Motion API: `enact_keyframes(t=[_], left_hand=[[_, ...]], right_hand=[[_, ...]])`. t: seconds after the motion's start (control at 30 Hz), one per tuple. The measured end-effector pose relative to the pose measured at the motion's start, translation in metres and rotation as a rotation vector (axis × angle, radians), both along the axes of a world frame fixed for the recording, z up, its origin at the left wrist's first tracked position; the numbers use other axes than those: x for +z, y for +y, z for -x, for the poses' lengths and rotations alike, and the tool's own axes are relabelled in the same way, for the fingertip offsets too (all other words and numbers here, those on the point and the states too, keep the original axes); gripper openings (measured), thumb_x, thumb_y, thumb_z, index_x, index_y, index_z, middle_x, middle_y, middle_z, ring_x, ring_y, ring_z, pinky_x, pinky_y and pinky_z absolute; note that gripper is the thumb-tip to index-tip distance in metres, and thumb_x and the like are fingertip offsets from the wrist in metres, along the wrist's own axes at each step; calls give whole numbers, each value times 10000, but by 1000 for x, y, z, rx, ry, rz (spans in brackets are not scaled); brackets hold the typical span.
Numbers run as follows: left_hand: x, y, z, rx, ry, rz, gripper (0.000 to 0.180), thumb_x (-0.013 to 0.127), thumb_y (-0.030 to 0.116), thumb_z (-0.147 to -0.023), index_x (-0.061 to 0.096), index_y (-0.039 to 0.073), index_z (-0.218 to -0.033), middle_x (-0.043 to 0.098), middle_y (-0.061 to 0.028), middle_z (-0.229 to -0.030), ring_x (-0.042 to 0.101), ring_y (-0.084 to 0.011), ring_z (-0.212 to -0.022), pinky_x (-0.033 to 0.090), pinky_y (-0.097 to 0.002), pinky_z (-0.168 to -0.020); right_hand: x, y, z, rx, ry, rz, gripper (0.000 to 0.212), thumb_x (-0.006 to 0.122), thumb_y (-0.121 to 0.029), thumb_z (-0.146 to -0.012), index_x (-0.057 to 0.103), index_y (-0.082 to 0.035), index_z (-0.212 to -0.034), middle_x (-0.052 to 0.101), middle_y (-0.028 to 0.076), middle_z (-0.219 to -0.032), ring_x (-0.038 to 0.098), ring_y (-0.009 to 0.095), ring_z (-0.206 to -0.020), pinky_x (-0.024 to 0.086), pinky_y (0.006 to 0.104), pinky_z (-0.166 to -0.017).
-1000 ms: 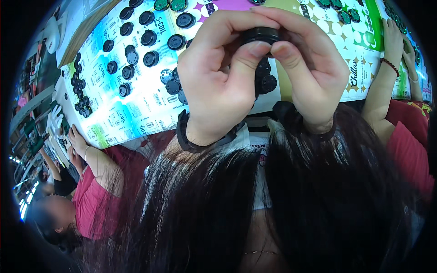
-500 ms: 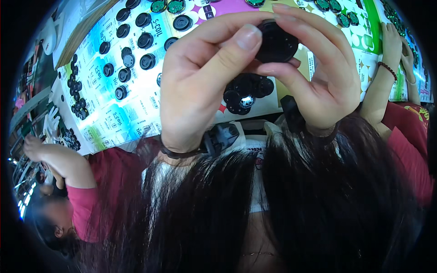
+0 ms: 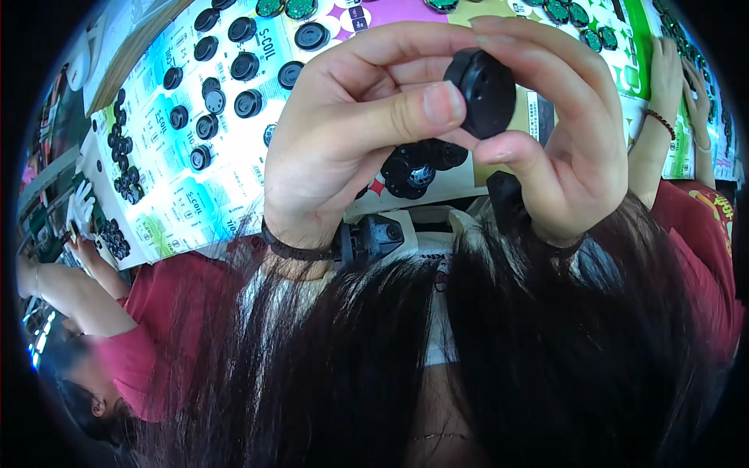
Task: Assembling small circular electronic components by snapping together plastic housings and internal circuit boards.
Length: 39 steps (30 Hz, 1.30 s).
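Note:
Between both hands, raised above the table, is a round black plastic housing point(image 3: 490, 95) with small holes in its face. My left hand point(image 3: 343, 129) pinches its left side, thumb pressed on the rim. On the other side my right hand point(image 3: 573, 125) curls around it, fingertips at the top edge and thumb at the lower edge. Below the hands lies a cluster of black round parts point(image 3: 413, 171), one with a shiny face, partly hidden by my left wrist. Several similar black round parts point(image 3: 244, 66) are spread over the printed sheets to the left.
Green circuit boards in round cases point(image 3: 300, 8) lie along the far side, with more of them point(image 3: 577, 14) at the far right. A wooden edge point(image 3: 140, 54) borders the table at the left. Co-workers in red sit on both sides; one co-worker's forearm point(image 3: 663, 117) rests at the right.
The black housing has tilted upright and shifted slightly down and right, now showing its side rim. Both hands have lowered a little with it. The left co-worker's arm has moved.

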State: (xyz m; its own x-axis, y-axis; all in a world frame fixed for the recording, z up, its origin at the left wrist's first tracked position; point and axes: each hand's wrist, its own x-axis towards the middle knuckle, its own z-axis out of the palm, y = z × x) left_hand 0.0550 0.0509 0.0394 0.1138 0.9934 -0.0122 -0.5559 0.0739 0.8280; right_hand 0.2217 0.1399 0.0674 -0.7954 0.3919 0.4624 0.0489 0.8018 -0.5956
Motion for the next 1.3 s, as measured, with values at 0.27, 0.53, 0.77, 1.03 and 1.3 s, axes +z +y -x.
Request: enact_keyframes(t=[0.27, 0.53, 0.77, 1.03, 1.3], left_hand=[[-1, -1, 2, -6, 143, 17, 628, 594, 447, -837, 467, -48, -1203, 570, -181, -1075, 575, -233, -1006, 454, -319, -867], [3, -6, 2, 14, 145, 85, 658, 631, 451, -802, 468, -39, -1209, 579, -127, -1088, 572, -196, -1012, 455, -309, -877], [4, -2, -3, -3, 119, 67, 660, 633, 445, -802, 464, -36, -1220, 585, -121, -1075, 582, -191, -986, 466, -302, -864], [2, -6, -4, 59, 174, -1, 531, 572, 335, -875, 469, -56, -1220, 587, -155, -1082, 597, -227, -969, 491, -322, -831], [13, -8, -28, 370, 485, 48, 252, 495, 3, -887, 525, -60, -1129, 618, -121, -988, 594, -158, -911, 475, -259, -794]], right_hand=[[0, 1, -8, -15, -64, -74, 504, 700, -219, -761, 509, 68, -1129, 541, 221, -1138, 560, 300, -1033, 477, 344, -841], [-25, 10, 0, 127, 252, -192, 539, 730, -148, -726, 490, 102, -1139, 525, 241, -1141, 551, 319, -1054, 502, 354, -834], [-18, -1, -13, 13, 171, 30, 531, 739, -110, -713, 496, 122, -1125, 527, 260, -1125, 557, 335, -1043, 528, 349, -808], [-27, -4, -10, -70, 199, -57, 501, 769, -85, -657, 555, 106, -1068, 578, 246, -1072, 595, 310, -977, 518, 337, -795], [-42, -9, 12, -180, 343, 1, 432, 771, -48, -594, 650, -19, -1008, 633, 112, -1004, 627, 228, -842, 518, 286, -697]])
